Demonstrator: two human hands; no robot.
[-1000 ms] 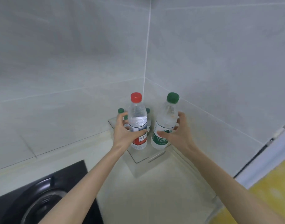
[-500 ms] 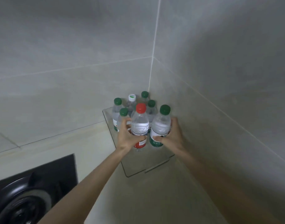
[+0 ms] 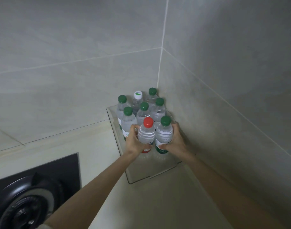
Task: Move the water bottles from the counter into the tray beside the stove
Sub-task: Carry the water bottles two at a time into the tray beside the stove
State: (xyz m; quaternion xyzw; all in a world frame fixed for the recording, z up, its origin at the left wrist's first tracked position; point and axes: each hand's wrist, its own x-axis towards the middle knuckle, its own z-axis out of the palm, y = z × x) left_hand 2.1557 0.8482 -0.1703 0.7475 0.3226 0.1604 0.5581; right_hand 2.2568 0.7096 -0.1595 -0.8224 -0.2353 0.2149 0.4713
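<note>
A clear plastic tray point(image 3: 141, 172) sits in the counter's corner against the tiled walls. My left hand point(image 3: 134, 142) grips a red-capped water bottle point(image 3: 146, 134) standing in the tray's front part. My right hand point(image 3: 176, 144) grips a green-capped water bottle point(image 3: 164, 134) right beside it, touching it. Behind them several more bottles stand upright in the tray, most with green caps point(image 3: 144, 106) and one with a white cap point(image 3: 138, 95).
A black gas stove point(image 3: 34, 187) with a round burner lies at the lower left. Pale counter point(image 3: 149, 204) stretches in front of the tray. Tiled walls point(image 3: 75, 47) close in behind and to the right.
Both hands have lowered the two bottles into the front of the tray. The view has tilted down, so the bottles at the back show fully.
</note>
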